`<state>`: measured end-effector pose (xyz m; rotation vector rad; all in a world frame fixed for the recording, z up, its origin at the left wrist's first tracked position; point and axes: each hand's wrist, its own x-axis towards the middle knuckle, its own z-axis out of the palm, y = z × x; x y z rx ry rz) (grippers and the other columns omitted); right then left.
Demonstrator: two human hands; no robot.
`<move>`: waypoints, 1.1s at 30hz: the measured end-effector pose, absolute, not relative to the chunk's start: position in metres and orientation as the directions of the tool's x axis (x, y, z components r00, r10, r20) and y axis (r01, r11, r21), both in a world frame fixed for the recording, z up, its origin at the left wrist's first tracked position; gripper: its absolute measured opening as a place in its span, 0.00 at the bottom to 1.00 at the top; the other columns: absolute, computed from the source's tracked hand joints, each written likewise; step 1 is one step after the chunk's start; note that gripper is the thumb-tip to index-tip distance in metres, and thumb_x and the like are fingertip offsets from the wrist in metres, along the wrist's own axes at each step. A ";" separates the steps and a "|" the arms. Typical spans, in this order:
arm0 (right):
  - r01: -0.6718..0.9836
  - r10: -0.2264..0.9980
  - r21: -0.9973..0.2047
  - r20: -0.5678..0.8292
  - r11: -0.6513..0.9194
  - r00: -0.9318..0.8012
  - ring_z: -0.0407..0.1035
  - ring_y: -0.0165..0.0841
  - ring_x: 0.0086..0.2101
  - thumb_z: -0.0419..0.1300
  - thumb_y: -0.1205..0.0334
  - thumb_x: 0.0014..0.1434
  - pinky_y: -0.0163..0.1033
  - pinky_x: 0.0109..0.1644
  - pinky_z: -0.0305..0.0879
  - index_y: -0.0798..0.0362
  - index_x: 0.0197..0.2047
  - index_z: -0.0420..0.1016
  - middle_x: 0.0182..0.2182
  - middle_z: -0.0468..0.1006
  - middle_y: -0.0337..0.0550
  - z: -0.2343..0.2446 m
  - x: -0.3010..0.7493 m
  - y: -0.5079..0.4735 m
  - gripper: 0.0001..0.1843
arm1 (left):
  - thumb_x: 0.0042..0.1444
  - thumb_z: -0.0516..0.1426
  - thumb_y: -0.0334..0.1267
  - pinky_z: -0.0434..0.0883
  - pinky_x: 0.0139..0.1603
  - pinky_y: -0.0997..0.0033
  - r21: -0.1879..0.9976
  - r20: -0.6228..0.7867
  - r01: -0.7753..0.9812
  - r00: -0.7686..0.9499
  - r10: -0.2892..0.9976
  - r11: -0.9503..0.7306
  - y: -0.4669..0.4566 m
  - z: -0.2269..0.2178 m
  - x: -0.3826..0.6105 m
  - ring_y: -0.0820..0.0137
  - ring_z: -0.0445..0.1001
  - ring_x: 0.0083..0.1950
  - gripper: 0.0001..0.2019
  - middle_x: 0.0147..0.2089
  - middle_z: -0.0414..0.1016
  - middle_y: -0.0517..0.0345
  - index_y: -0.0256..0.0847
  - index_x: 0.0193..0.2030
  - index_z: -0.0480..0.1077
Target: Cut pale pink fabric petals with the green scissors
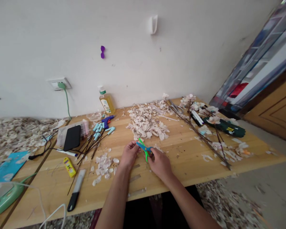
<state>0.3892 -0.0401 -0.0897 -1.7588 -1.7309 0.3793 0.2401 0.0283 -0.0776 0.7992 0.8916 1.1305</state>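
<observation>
- Head view: the right hand (160, 163) is closed round the handles of small blue-and-green scissors (145, 149), fingers bent about the loops; the blades stand apart and point toward the left hand.
- The left hand (130, 153) has thumb and fingertips brought together just beside the blade tips; whether a small piece is pinched there I cannot tell.
- Both hands and the scissors are over the middle of the desk (178, 170), between its front edge and a large heap of pale petals (146, 121) that reaches back toward the wall edge.
- Left of the left hand lies a smaller scatter of petals (103, 165).
- Toward the desk's left edge are a black phone (72, 137), a yellow packet (69, 167) and, near the front edge, a black-handled knife (76, 190).
- Thin dark stems (89, 146) lie between the phone and the small scatter; behind them are light blue pieces (98, 128) and a blue glue gun (107, 121).
- A bottle of yellow liquid (106, 101) stands upright at the back edge.
- Across the right part of the desk lie brown branches (193, 127) bearing pale blossoms; white markers (197, 117) and a dark green bundle (228, 128) lie near the right edge.
</observation>
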 end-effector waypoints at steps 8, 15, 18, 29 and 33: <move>0.799 0.972 -0.599 0.213 0.050 0.098 0.71 0.36 0.36 0.58 0.66 0.58 0.38 0.37 0.56 0.50 0.40 0.72 0.35 0.78 0.42 -0.094 0.390 -0.038 0.06 | 0.39 0.70 0.49 0.71 0.35 0.72 0.909 -0.189 -0.340 0.182 0.965 0.243 0.029 -0.079 0.240 0.73 0.72 0.29 0.18 0.29 0.76 0.58 0.40 0.31 0.74; 0.796 0.970 -0.603 0.219 0.046 0.110 0.70 0.36 0.34 0.58 0.64 0.58 0.38 0.36 0.56 0.49 0.39 0.70 0.33 0.77 0.40 -0.092 0.390 -0.039 0.05 | 0.42 0.69 0.47 0.67 0.33 0.76 0.927 -0.155 -0.315 0.173 0.973 0.204 0.032 -0.085 0.239 0.76 0.70 0.28 0.15 0.27 0.74 0.60 0.40 0.32 0.76; 0.799 0.969 -0.599 0.220 0.046 0.109 0.70 0.35 0.34 0.57 0.65 0.59 0.38 0.35 0.55 0.49 0.39 0.70 0.33 0.76 0.40 -0.092 0.390 -0.039 0.04 | 0.41 0.70 0.47 0.67 0.34 0.76 0.910 -0.160 -0.357 0.172 0.972 0.213 0.031 -0.084 0.241 0.76 0.70 0.29 0.16 0.29 0.75 0.60 0.41 0.33 0.76; 0.810 0.970 -0.585 0.219 0.046 0.104 0.70 0.36 0.35 0.58 0.66 0.58 0.37 0.36 0.55 0.50 0.40 0.71 0.34 0.77 0.41 -0.091 0.388 -0.040 0.06 | 0.41 0.71 0.45 0.71 0.42 0.73 0.835 -0.173 -0.495 0.178 0.969 0.240 0.025 -0.073 0.244 0.75 0.73 0.34 0.18 0.33 0.75 0.60 0.39 0.34 0.72; 0.809 0.970 -0.586 0.222 0.047 0.104 0.70 0.36 0.35 0.58 0.65 0.58 0.37 0.36 0.55 0.50 0.40 0.70 0.33 0.77 0.41 -0.089 0.388 -0.040 0.06 | 0.39 0.72 0.44 0.71 0.40 0.73 0.832 -0.170 -0.507 0.154 0.973 0.226 0.026 -0.075 0.246 0.75 0.73 0.32 0.18 0.32 0.76 0.59 0.38 0.33 0.72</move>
